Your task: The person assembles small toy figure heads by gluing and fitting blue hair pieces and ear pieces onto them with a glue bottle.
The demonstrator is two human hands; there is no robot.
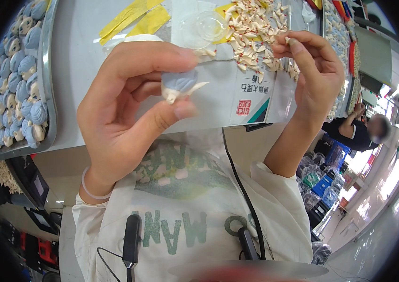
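My left hand (119, 103) is closed on a small doll head (179, 82) with light blue moulded hair, gripped between thumb and fingers. A pale pointed ear (201, 87) sticks out from its right side. Over on the right, my right hand (319, 75) pinches a tiny cream piece (287, 40) between thumb and forefinger; its shape is mostly covered. Just left of those fingertips, a pile of small pointed cream pieces with red ends (251, 35) lies on the table. These look like the ear on the head.
At the left a metal tray (50, 80) is filled with blue-haired doll heads (16, 80). Yellow tape strips (136, 21) and a clear round dish (211, 26) lie on the table's far side. A cable (237, 169) hangs before my shirt. Another person (356, 129) is at the far right.
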